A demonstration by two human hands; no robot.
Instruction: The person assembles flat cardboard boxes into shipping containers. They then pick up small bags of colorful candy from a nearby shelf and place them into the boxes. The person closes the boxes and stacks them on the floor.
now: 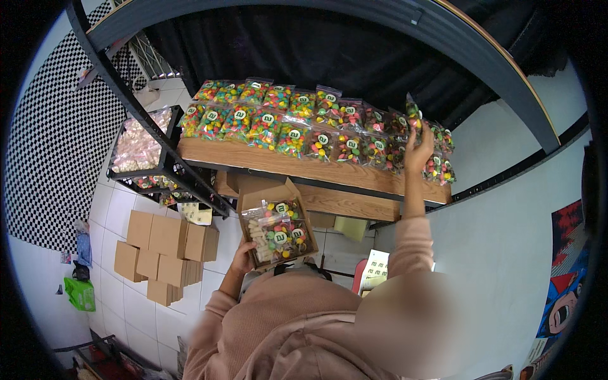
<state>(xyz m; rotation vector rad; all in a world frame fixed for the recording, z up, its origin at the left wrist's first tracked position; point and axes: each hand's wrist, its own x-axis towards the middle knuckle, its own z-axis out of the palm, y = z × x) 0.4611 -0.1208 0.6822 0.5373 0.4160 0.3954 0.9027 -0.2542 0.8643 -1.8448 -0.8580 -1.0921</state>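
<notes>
My left hand (243,258) grips the left edge of an open cardboard box (311,236), held at waist height with its lid tilted back. Inside the box lie several clear bags of colourful candy (283,236) with round stickers, and pale stick-shaped pieces (258,240) in clear plastic along the left side. Over the right part of the wooden shelf (228,148), my right hand (420,151) holds up a clear candy bag (413,114) by pinching it. Two rows of similar sticker-marked candy bags (264,126) cover that shelf.
A black rack (166,164) at the left carries bags of pale pieces (138,140). Stacked cardboard boxes (167,232) stand on the tiled floor. Black shelf posts (142,111) and an upper beam (304,14) frame the shelf. Sticker sheets (375,268) lie at the lower right.
</notes>
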